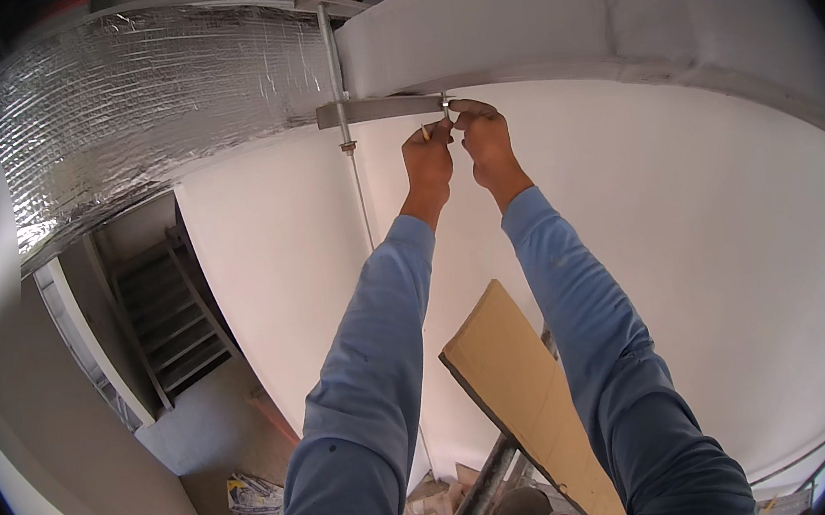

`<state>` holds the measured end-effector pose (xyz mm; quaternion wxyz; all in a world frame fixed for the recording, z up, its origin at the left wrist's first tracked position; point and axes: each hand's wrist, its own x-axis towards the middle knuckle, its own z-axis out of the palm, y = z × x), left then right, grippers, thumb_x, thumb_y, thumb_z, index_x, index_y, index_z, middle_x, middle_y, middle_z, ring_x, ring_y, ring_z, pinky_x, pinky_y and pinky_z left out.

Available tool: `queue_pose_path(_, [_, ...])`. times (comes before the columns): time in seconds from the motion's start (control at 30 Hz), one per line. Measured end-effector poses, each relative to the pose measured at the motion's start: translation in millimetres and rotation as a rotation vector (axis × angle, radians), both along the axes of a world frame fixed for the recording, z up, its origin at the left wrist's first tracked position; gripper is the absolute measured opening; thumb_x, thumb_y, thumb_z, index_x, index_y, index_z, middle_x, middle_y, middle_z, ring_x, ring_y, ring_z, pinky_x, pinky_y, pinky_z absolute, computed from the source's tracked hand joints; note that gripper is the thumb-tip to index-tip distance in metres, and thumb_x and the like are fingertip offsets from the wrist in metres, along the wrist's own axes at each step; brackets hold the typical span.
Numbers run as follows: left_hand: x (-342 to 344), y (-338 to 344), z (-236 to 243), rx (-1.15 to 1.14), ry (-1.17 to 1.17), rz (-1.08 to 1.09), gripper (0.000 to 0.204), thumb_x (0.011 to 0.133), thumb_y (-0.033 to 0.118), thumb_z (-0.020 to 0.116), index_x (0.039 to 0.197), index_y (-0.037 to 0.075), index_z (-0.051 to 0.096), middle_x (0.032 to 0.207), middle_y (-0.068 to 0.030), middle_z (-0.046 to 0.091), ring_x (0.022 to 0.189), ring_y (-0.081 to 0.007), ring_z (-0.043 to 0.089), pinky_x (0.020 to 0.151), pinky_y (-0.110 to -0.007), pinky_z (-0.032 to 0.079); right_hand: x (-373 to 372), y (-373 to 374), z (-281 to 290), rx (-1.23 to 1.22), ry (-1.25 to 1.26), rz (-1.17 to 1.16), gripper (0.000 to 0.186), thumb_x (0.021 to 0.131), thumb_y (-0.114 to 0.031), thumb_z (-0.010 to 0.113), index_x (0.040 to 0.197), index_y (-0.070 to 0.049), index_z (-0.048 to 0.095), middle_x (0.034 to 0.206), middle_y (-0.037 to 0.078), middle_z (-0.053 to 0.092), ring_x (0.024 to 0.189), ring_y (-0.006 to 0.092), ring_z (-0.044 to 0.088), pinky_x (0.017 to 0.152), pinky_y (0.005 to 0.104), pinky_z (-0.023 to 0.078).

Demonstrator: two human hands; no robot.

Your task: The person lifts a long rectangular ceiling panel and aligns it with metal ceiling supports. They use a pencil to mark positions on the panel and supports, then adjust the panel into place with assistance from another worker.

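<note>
Both arms reach up, in blue sleeves, to a metal support bar (382, 109) under the duct. My left hand (428, 167) is closed just below the bar's right end, with a short pale-yellow stick-like piece (426, 133) showing between its fingers. Beside it, my right hand (488, 145) has its index finger against a small shiny nut (446, 104) on a thin rod at that end. Its thumb and other fingers are bent close to the left fingertips, partly hiding the rod's lower end. A second threaded rod (336, 64) passes through the bar further left.
A foil-wrapped duct (153, 84) and a grey duct section (528, 14) run overhead. Behind the hands is a white wall (691, 228). Below stands a tan board (527, 386) beside metal poles (478, 497). Stairs (173, 323) and a bag (255, 495) are down at left.
</note>
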<state>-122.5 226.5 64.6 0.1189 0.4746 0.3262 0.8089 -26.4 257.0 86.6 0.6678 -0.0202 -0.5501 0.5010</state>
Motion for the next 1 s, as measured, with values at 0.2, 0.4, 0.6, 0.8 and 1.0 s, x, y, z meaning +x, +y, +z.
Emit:
queue_pose_path(0.2, [3,-4,1,-0.04,-0.005,0.001,0.022,0.095,0.022,0.068,0.092,0.001,0.068,0.063,0.0013,0.05,0.045,-0.0057,0.036,0.037,-0.026,0.028,0,-4,-2,-0.014,-0.039,-0.006,0.033,0.083,0.001,0.049,0.106,0.004,0.073,0.101,0.01,0.066,0.086,0.0169,0.055,0.077,0.0279,0.044])
queue_pose_path(0.4, [5,-6,1,-0.036,-0.004,0.02,0.022,0.096,0.022,0.068,0.089,0.001,0.067,0.06,0.0021,0.047,0.044,-0.0061,0.035,0.037,-0.026,0.027,-1,2,-6,-0.12,-0.045,0.055,0.036,0.081,0.002,0.049,0.108,0.0,0.073,0.101,0.007,0.065,0.081,0.0152,0.051,0.073,0.0266,0.042])
queue_pose_path(0.6, [3,-5,1,-0.04,-0.003,0.011,0.022,0.095,0.022,0.068,0.091,0.0,0.067,0.062,0.0018,0.048,0.044,-0.0057,0.035,0.037,-0.026,0.028,-2,7,-5,-0.061,-0.029,0.077,0.037,0.08,0.002,0.051,0.11,-0.002,0.072,0.101,0.006,0.065,0.078,0.013,0.047,0.07,0.0281,0.039])
queue_pose_path(0.8, [2,-5,1,-0.058,-0.022,0.005,0.022,0.094,0.022,0.07,0.094,-0.001,0.07,0.074,-0.0007,0.058,0.058,-0.0082,0.043,0.05,-0.027,0.035,3,1,-1,-0.076,-0.028,0.048,0.031,0.081,0.002,0.05,0.102,-0.001,0.073,0.099,0.007,0.069,0.072,0.0128,0.047,0.064,0.0265,0.039])
queue_pose_path(1.0, [1,-6,0,-0.05,-0.028,-0.018,0.022,0.093,0.021,0.071,0.096,-0.001,0.073,0.078,-0.0014,0.061,0.065,-0.0097,0.048,0.056,-0.028,0.038,7,-5,3,-0.066,-0.06,0.039,0.036,0.082,0.0,0.05,0.111,-0.002,0.072,0.097,0.007,0.068,0.081,0.0148,0.049,0.074,0.0273,0.041])
